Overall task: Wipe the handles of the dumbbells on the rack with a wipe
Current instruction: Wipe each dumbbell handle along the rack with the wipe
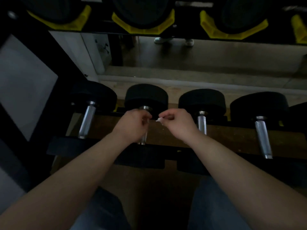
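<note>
Head view, dim light: four black dumbbells (201, 98) lie in a row on the rack (167, 149) across mid-frame. At centre, the left hand (132, 125) curls around the second dumbbell's chrome handle (143, 138). Just to its right, the right hand (177, 123) pinches a small white wipe (158, 120).

Lower tier of the rack (58, 60): 4 dumbbells (201, 100) lie side by side, with black round heads at the far end and chrome handles (263, 136) running toward the viewer. The left hand (132, 125) curls round the second handle (142, 138), counted from the left. The wipe (158, 120), a small white scrap, is pinched by the right hand (176, 123) just right of that handle.
</note>
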